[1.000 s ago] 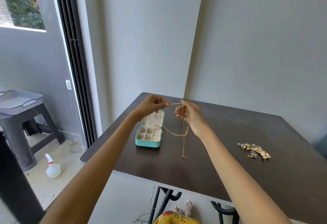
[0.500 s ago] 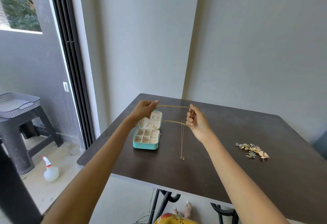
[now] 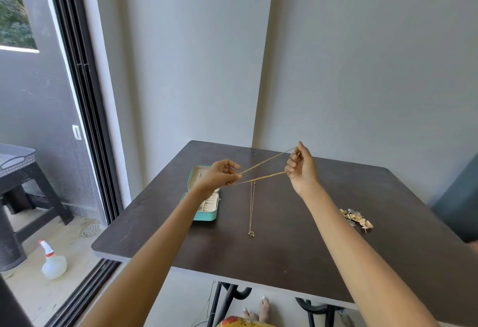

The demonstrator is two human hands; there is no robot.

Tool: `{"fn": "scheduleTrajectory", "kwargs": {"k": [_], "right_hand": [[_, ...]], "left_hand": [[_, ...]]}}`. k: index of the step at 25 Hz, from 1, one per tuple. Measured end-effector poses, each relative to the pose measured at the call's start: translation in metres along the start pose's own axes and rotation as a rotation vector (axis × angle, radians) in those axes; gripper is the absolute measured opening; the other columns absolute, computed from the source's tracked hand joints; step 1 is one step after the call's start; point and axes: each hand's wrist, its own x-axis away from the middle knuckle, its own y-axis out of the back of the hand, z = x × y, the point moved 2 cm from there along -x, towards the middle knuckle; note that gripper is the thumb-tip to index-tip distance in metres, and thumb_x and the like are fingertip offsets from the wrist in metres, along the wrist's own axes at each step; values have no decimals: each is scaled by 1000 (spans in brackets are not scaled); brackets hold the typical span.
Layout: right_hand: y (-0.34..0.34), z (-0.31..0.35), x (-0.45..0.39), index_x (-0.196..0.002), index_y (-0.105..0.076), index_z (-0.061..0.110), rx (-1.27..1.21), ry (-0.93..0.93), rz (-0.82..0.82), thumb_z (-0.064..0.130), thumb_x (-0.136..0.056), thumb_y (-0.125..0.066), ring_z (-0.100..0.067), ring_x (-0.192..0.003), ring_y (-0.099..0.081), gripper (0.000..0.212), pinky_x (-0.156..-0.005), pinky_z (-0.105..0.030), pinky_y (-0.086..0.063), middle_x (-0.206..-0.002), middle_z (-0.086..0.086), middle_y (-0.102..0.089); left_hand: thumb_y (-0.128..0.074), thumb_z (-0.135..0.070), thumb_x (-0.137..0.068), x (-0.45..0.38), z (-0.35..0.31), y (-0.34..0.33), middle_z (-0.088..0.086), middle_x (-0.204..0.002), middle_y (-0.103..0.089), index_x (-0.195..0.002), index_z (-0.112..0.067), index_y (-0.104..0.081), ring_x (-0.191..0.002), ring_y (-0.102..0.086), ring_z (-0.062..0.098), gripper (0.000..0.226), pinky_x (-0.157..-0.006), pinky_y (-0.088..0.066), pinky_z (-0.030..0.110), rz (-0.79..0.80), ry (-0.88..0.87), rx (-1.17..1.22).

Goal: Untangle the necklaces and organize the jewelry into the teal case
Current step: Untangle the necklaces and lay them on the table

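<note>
A thick gold necklace [image 3: 266,169] is stretched taut in two strands between my hands above the dark table [image 3: 297,244]. My left hand [image 3: 219,175] pinches one end over the open teal case [image 3: 205,213]. My right hand [image 3: 301,167] grips the other end, higher and farther back. A thin gold chain [image 3: 251,207] hangs from the lower strand, its small pendant [image 3: 251,234] touching the table. The case shows cream compartments, partly hidden by my left forearm.
A pile of small gold and silver jewelry [image 3: 357,218] lies on the table's right side. A dark plastic stool [image 3: 18,171] and a spray bottle [image 3: 53,262] stand on the balcony floor left of the sliding door track. Walls close behind the table.
My hands have pulled apart, drawing the thick necklace from a slack loop into taut strands. My right hand rose and moved right. The thin chain still hangs from it.
</note>
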Motion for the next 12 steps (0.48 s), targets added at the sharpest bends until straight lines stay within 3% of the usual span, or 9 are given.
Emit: {"fn": "scheduleTrajectory", "kwargs": {"k": [5,7,9,12], "right_hand": [[11,4,3,-62,-40,19,-17,7,-21,22,-90,-48,-8,-37,-36,29,-36,-17,-27,-52,5,-43],[16,0,7,-61,-39,18,83,-46,9,25,-91,-46,-8,-36,-38,31,-34,-16,-25,-52,3,-46],[19,-5,11,-65,-43,16,398,-78,29,30,-93,-48,-7,-34,-36,31,-32,-16,-20,-52,1,-50],[22,-14,17,-88,-49,16,983,-56,63,31,-90,-56,-5,-35,-31,17,-34,-18,-19,-60,-1,-53]], "left_hand": [[-62,-5,-88,-1,1,-21,8,-86,-71,-103,-6,-54,-47,-57,1,17,-47,-41,10,-65,25,7],[-60,-7,-89,-2,-2,-30,8,-90,-72,-100,-6,-52,-44,-55,2,13,-46,-42,11,-99,-19,-18],[-62,-11,-89,-6,-12,-43,5,-90,-73,-94,-9,-52,-49,-57,6,11,-50,-45,15,-99,-95,-54],[-70,-15,-83,-16,-29,-61,6,-86,-75,-86,-11,-62,-61,-62,17,9,-63,-51,29,-104,-147,-95]]}}
